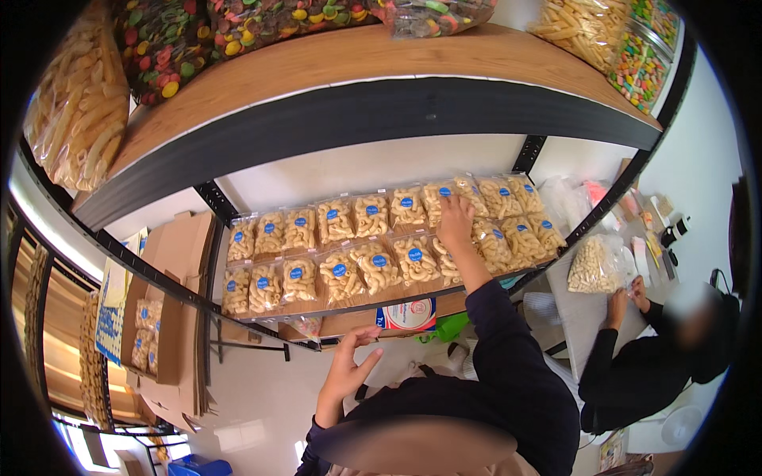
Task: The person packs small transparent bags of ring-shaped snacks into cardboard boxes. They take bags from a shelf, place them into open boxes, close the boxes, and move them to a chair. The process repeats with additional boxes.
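Observation:
Two rows of clear plastic packets of curled snacks with round blue stickers stand on a wooden shelf [381, 294] with a black metal frame. My right hand [457, 220] reaches over the front row, its fingertips at a packet in the back row [436, 199]; whether they grip it I cannot tell. A front-row packet [447, 262] is partly hidden by that hand and wrist. Before the shelf's front edge, my left hand [351, 366] hangs with thumb and fingers apart, holding nothing. A front packet [415, 260] stands on the shelf above it.
An upper shelf [381, 59] bears large bags of colourful and pale snacks. Left, an open cardboard box [169, 351] holds more packets beside flattened cardboard [193, 262]. Right, a co-worker [649, 363] handles a bag of snacks [595, 268] at a grey table [562, 303].

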Demonstrator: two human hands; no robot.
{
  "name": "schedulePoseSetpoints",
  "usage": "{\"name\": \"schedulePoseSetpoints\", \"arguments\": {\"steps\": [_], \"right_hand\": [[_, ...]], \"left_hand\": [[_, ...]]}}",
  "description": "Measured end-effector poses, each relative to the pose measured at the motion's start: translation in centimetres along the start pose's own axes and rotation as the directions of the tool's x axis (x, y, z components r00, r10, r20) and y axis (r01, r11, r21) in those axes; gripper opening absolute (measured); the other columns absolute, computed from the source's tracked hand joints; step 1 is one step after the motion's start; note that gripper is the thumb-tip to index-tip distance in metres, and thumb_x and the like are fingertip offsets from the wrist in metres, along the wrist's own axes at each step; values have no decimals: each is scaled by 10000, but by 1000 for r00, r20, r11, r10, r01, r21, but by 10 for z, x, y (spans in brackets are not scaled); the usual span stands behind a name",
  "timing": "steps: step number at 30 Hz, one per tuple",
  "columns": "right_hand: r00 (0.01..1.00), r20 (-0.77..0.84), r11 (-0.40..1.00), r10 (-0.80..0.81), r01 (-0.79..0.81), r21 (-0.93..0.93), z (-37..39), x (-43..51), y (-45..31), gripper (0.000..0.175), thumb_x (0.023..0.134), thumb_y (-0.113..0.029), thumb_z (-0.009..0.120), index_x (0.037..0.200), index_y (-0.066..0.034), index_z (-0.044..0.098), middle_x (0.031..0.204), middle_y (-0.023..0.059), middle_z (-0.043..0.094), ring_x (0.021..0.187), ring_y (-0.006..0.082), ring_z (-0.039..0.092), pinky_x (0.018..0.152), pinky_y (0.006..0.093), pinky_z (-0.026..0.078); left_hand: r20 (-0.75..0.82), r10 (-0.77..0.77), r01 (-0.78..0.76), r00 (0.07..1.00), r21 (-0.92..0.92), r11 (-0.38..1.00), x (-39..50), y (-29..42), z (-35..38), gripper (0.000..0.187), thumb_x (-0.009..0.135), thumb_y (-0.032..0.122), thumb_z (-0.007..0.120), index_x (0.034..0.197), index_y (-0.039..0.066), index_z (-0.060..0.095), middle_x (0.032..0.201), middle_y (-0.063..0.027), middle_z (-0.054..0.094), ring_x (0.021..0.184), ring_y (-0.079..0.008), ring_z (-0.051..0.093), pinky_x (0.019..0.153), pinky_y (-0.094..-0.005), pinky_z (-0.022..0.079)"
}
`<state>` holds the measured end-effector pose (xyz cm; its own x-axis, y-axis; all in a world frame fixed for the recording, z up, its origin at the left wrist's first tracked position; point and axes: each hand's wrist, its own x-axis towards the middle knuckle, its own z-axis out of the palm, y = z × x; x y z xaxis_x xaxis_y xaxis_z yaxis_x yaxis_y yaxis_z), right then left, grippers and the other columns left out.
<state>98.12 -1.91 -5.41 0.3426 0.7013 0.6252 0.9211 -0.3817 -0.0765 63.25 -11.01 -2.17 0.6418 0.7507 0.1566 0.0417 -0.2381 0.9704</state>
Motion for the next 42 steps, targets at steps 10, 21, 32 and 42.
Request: {"name": "schedulePoseSetpoints", "arguments": {"steps": [10, 21, 32, 42], "right_hand": [[964, -179, 927, -195, 241, 288, -29, -35, -17, 310, 728, -75, 605, 1032, -134, 612, 1031, 13, 576, 964, 198, 513, 842, 367, 306], [708, -366, 364, -604, 654, 664, -152, -96, -33, 294, 688, -232, 699, 974, -171, 668, 1057, -24, 602, 893, 139, 571, 765, 309, 369], [858, 414, -143, -304, -471, 871, -145, -34, -30, 379, 866, -87, 598, 1207, 16, 471, 923, 62, 632, 873, 99, 580, 765, 232, 448], [885, 392, -251, -249, -450, 857, -149, -50, -39, 467, 790, -1, 667, 1211, 9, 466, 773, 21, 626, 729, 70, 585, 658, 202, 452]], "left_hand": [[-68, -121, 79, 990, -443, 893, 30, -34, 47, 420, 892, 93, 548, 1273, 22, 386, 1238, -101, 489, 1156, -205, 467, 925, -354, 413], [-229, -187, -39, 955, -724, 688, 60, -11, 77, 424, 900, 94, 545, 1280, 21, 373, 1160, -74, 548, 1010, -133, 557, 833, -260, 469], [-113, -94, 16, 989, -556, 831, 37, 13, 88, 494, 890, 28, 540, 1322, 6, 302, 1218, -105, 508, 1072, -151, 532, 876, -291, 463], [-101, -96, 28, 990, -531, 847, 22, 17, 85, 483, 883, 33, 556, 1313, 11, 335, 1206, -102, 523, 1079, -152, 529, 890, -295, 457]]}}
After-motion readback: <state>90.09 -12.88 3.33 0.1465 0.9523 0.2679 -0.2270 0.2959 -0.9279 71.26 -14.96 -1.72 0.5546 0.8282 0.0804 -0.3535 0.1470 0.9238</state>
